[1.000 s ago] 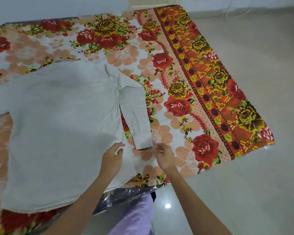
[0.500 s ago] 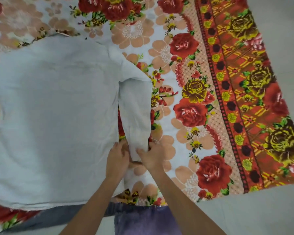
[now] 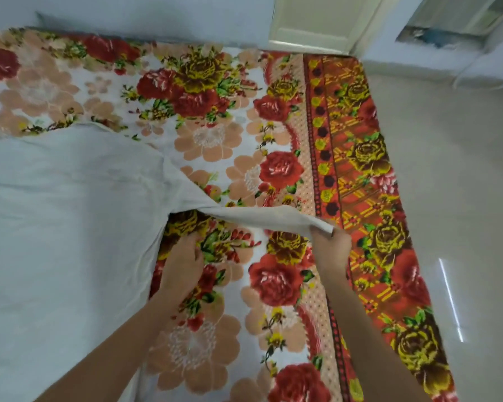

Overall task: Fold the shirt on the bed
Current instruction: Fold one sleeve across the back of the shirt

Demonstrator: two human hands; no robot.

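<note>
A pale grey-white shirt lies spread over the left half of the bed, which has a floral cover. Its right sleeve is pulled out sideways to the right and lifted off the cover. My right hand pinches the sleeve's cuff end. My left hand sits at the shirt's side edge below the armpit, fingers curled under the fabric. The shirt's left part runs out of view.
The bed's red and orange patterned border runs along its right edge. Beyond it is bare pale floor. A door frame and a wall stand behind the bed.
The sleeve lay folded down beside the shirt's body with both hands at its cuff. Now my right hand has drawn it out to the right, and my left hand moved to the shirt's side edge.
</note>
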